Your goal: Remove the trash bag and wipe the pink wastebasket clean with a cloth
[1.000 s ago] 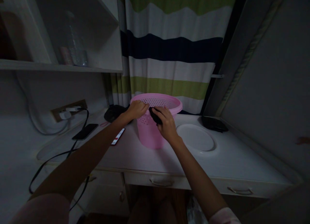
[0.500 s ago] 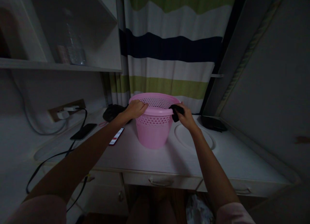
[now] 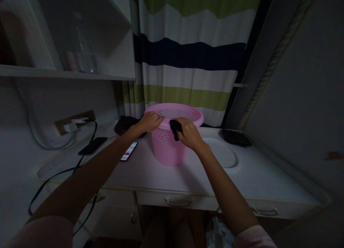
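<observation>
One clear bottle (image 3: pixel 86 58) stands in the shelf (image 3: pixel 115 47) at left, contents too dim to tell. Centre, on the white desk (image 3: pixel 150 173), the left hand (image 3: pixel 150 121) grips the rim (image 3: pixel 166 125) of an upright pink basket (image 3: pixel 169 151), its depths hidden; the right hand (image 3: pixel 189 131) clutches a black cloth (image 3: pixel 176 129) at that rim, work seemingly under way, how much is done or left unclear.

Free desk (image 3: pixel 156 178) lies before the pink basket (image 3: pixel 169 151), hemmed in by both forearms (image 3: pixel 223 180).
</observation>
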Tool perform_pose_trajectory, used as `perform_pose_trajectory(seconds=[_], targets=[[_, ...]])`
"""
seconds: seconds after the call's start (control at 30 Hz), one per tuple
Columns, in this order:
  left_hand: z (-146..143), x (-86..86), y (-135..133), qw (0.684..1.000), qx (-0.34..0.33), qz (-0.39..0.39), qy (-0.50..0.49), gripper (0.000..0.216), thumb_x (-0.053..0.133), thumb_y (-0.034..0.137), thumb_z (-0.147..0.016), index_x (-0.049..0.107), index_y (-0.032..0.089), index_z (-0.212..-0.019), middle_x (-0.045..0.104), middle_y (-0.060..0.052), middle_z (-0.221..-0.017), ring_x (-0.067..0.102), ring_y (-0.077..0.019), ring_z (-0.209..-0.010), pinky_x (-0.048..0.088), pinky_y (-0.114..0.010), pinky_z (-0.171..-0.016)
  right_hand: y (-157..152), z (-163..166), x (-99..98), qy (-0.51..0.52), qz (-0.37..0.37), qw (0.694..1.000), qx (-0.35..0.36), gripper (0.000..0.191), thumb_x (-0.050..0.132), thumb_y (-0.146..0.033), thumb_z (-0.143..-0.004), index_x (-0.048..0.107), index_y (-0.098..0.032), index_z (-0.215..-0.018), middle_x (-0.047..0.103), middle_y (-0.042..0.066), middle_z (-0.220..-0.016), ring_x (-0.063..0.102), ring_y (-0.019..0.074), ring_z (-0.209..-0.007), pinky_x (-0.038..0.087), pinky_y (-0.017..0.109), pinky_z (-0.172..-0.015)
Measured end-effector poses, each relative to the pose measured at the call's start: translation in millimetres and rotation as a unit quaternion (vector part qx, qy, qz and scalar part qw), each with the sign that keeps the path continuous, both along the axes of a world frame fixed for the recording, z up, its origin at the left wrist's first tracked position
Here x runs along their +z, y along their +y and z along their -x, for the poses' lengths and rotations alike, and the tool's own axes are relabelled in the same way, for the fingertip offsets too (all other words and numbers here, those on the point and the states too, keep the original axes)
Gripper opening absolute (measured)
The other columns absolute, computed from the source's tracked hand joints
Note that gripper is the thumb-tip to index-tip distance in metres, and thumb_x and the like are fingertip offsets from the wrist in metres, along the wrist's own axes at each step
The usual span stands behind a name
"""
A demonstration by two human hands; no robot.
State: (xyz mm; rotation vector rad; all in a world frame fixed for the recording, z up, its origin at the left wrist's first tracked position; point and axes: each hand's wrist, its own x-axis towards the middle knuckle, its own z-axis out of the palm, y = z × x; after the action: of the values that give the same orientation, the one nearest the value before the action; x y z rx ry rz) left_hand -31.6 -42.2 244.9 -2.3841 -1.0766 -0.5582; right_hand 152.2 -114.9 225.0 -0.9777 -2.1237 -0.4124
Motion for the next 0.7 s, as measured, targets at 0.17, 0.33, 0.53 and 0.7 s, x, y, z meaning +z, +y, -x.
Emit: perform_pose_trajectory(seconds=[0.17, 0.33, 0.53, 0.7], targets=[[0.9, 0.3, 0.1, 1.000, -0.013, 0.016, -0.013, 0.045, 0.027, 0.028, -0.085, 0.064, 0.009, -0.066, 0.064, -0.012, -0.066, 0.056, -0.0170, -0.063, 0.037, -0.030, -0.064, 6.6, -36.5, -6.4, 0.043, 0.001, 0.997, 0.058, 0.031, 0.038, -0.011, -0.074, 0.053, -0.014, -0.101, 0.058, 0.011, -0.098, 0.051, 0.0220, -0.095, 0.038, 0.041, -0.087], [-0.9, 0.8, 1.9, 0.999, -0.016, 0.012, -0.027, 0.046, 0.027, 0.028, -0.085, 0.063, 0.010, -0.061, 0.063, -0.011, -0.062, 0.055, -0.0161, -0.060, 0.036, -0.029, -0.062, 18.3, -75.5, -12.1, 0.126, 0.012, 0.988, 0.093, 0.023, 0.039, -0.018, -0.078, 0.053, -0.018, -0.096, 0.058, 0.008, -0.092, 0.053, 0.0200, -0.088, 0.042, 0.039, -0.080], [-1.2, 1.0, 4.5, 0.999, -0.006, 0.016, -0.032, 0.046, 0.026, 0.025, -0.084, 0.063, 0.010, -0.061, 0.064, -0.011, -0.063, 0.054, -0.0161, -0.060, 0.036, -0.029, -0.061, 26.0, -76.8, -14.9, 0.155, -0.009, 0.985, 0.077, 0.019, 0.037, -0.020, -0.081, 0.053, -0.018, -0.091, 0.058, 0.007, -0.087, 0.054, 0.0191, -0.086, 0.041, 0.041, -0.085], [-2.2, -0.1, 6.2, 0.999, 0.020, 0.021, -0.036, 0.047, 0.026, 0.026, -0.084, 0.063, 0.009, -0.060, 0.063, -0.012, -0.061, 0.054, -0.0171, -0.059, 0.035, -0.029, -0.060, 17.5, -44.6, -12.1, 0.107, -0.032, 0.992, 0.055, 0.023, 0.038, -0.016, -0.076, 0.052, -0.018, -0.094, 0.059, 0.006, -0.088, 0.054, 0.0198, -0.088, 0.026, 0.049, -0.100]])
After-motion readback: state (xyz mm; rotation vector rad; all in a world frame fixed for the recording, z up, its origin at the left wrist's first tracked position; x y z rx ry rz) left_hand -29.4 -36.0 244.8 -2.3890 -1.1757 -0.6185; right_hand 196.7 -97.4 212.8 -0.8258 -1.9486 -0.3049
